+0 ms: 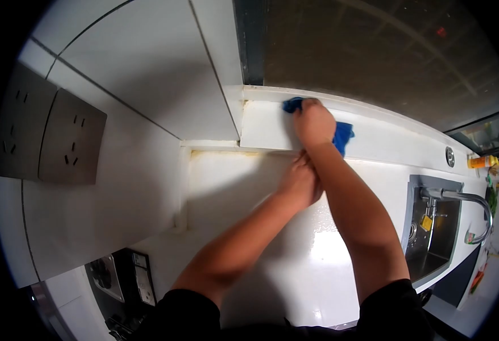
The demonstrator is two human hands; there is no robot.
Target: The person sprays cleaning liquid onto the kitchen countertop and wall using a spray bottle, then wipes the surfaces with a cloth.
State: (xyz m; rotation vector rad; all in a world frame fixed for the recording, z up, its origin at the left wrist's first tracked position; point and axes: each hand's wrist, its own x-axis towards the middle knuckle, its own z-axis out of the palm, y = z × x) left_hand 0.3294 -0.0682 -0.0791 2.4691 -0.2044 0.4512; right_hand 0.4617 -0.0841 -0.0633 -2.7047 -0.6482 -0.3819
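A blue cloth [343,136] is bunched under my right hand [315,124], which is closed on it and presses it on the white window ledge [263,122]. Part of the cloth sticks out beyond my fingers to the left, and another part hangs out to the right. Just below, my left hand [301,182] is at the ledge's front edge, its fingertips near my right wrist. The fingers of my left hand are curled, and whatever they may hold is hidden. Yellowish stains mark the ledge's left corner and the seam behind the white countertop [221,199].
On the right, a sink [431,244] with a curved faucet [477,200] holds a yellow sponge [426,223]. A yellow bottle [482,162] stands beyond it. Wall sockets [73,139] are at left, above a black stove [130,278]. A dark window [374,57] rises behind the ledge.
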